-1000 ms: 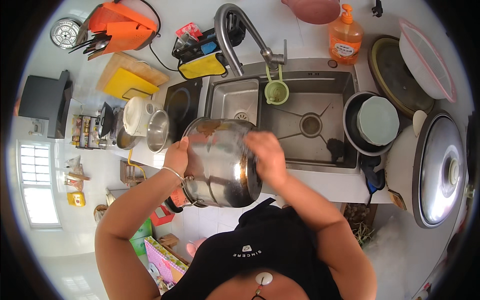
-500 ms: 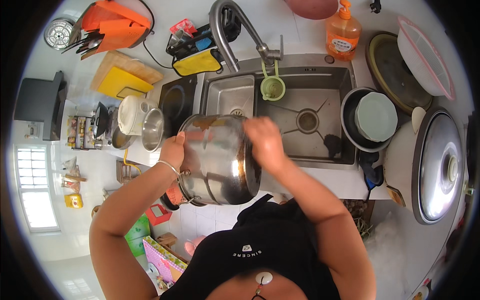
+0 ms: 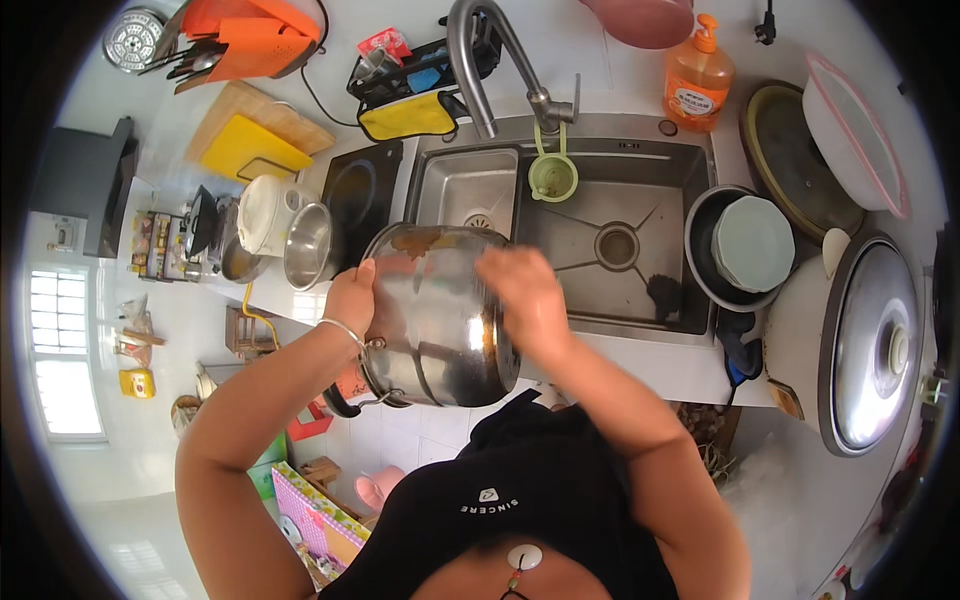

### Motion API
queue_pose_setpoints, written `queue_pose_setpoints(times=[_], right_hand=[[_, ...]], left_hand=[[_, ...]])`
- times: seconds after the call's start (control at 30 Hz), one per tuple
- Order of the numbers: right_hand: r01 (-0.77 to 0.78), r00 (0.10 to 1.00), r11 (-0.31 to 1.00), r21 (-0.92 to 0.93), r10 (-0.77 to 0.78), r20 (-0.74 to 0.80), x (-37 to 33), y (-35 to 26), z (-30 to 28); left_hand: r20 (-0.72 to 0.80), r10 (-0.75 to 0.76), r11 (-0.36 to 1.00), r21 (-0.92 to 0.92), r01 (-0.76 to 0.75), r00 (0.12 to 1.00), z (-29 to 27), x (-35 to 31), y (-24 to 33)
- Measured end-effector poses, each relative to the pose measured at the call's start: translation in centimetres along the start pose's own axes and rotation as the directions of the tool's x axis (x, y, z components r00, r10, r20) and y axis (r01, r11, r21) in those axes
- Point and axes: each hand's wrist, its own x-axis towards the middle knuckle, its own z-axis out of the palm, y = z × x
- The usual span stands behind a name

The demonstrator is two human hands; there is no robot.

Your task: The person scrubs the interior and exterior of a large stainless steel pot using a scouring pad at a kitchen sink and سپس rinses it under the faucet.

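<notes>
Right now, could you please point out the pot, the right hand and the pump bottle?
Pot (image 3: pixel 435 318), head view: its metal side.
Right hand (image 3: pixel 528 298), head view: its middle.
Pump bottle (image 3: pixel 700 78), head view: its orange body.

White lettering (image 3: pixel 490 508) marks the black garment (image 3: pixel 560 470), a label (image 3: pixel 692 103) the orange bottle (image 3: pixel 702 76).

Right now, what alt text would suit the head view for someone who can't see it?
A person's left hand holds a large stained metal pot turned on its side, while the right hand, slightly blurred, is near the pot's base. Beyond is a double-bowl sink with a gooseneck faucet.
</notes>
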Motion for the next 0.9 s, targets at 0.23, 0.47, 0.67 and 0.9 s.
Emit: queue_pose_setpoints(times=[0.23,0.47,0.67,0.9], right_hand=[[-0.011,1.0,0.995,0.098,0.01,0.015,3.0,3.3,1.5],[0.105,0.99,0.994,0.025,-0.107,0.091,-0.2,-1.2,-0.7],[-0.039,0.958,0.997,0.064,0.019,0.285,5.8,3.7,1.6],[0.244,0.959,0.968,-0.055,-0.232,0.161,-0.5,-4.5,-1.1]], left_hand=[[0.015,-0.034,0.999,-0.01,0.034,0.999,-0.4,0.8,-0.8],[-0.012,0.047,0.994,0.1,-0.045,0.999,-0.1,1.5,-1.6],[-0.002,-0.007,0.999,0.031,0.007,1.0,-0.2,1.0,-0.7],[0.25,-0.153,0.966,-0.167,0.198,0.956,0.0,-1.4,3.4]])
